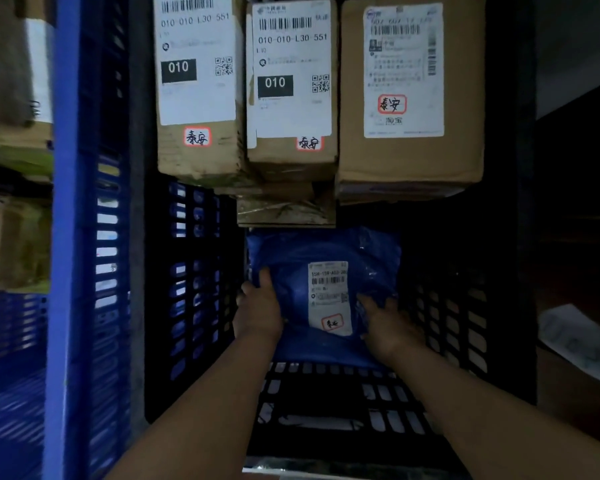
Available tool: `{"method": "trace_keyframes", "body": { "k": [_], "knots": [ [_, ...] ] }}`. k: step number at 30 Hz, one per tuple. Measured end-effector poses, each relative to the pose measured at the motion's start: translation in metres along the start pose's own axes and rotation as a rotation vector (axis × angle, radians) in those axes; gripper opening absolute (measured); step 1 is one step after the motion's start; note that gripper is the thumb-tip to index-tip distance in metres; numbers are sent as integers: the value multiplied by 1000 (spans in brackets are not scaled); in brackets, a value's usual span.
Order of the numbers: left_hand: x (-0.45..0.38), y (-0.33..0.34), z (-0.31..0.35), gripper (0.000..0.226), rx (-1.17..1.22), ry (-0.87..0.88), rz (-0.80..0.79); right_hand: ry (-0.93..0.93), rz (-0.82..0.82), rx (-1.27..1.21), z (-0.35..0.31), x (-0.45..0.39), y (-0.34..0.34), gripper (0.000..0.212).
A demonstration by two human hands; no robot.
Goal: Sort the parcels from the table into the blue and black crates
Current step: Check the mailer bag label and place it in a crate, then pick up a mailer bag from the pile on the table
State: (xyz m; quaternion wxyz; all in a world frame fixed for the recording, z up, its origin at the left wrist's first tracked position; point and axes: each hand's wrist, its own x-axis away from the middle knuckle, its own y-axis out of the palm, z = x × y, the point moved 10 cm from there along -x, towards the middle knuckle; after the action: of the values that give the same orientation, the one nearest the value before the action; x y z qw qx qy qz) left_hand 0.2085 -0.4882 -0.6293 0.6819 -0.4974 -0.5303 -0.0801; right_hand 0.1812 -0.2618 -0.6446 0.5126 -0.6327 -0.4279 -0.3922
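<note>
Step in hand looked like placement: blue poly mailer (323, 292) going down into the black crate (510, 237), both hands on it.

Far left of the left hand: blue crate (80, 237), only its right wall and rim in view, interior cut off by the frame edge. Blurred brownish shapes beyond it, couldn't identify.

Left hand (258, 308) sat on the mailer's left edge, thumb lying on the top face, other fingers out of sight past the edge. Read it as gripping the bag, but finger curl wasn't fully visible.

Between the hands: mailer's white label (329, 297) facing up, red-ringed stamp near its lower end. Print too small and dim to read.

Right hand (385, 323) was on the mailer's lower right corner, fingers bent over and pressing into the plastic; appeared to be holding it.

Above both hands, farther into the crate: three cardboard boxes side by side — left box (198, 147), middle box (291, 157), right box (409, 157) — all labels up, all with the same red-ringed stamp. More cardboard under the middle one, partly hidden.

Right of the right hand: crate wall, then something pale (579, 341) outside the crate, unclear what.

Next move, my read: let go with both hands, leave the mailer flat in the free area just short of the boxes, pull out without snagging it.

Couldn't tell whether the mailer was already resting on the crate floor or held just above it. Scene very dark. Table not in view, so remaining parcels unknown.
</note>
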Motion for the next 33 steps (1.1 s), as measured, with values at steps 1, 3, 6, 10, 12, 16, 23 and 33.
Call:
{"method": "trace_keyframes", "body": {
  "k": [1, 3, 6, 10, 12, 16, 23, 33],
  "knots": [
    [-1, 1, 0, 95, -1, -1, 1, 5, -20, 8, 0, -2, 2, 72],
    [0, 0, 0, 91, 3, 6, 2, 20, -30, -10, 1, -2, 3, 71],
    [8, -10, 0, 82, 32, 38, 35, 23, -7, -29, 0, 6, -3, 75],
    [33, -37, 10, 75, 138, 108, 105, -66, 129, -6, -19, 34, -33, 72],
    [52, -52, 22, 74, 163, 168, 144, -116, 202, -16, -33, 54, -48, 67],
    [97, -83, 50, 73, 237, 300, 222, -191, 324, -93, -53, 100, -76, 61],
    [180, -170, 83, 64, 383, 549, 426, -330, 582, -198, -70, 199, -149, 62],
    [285, -263, 182, 50, 542, 1004, 551, -556, 1172, -378, -23, 338, -261, 51]
  ]
}}
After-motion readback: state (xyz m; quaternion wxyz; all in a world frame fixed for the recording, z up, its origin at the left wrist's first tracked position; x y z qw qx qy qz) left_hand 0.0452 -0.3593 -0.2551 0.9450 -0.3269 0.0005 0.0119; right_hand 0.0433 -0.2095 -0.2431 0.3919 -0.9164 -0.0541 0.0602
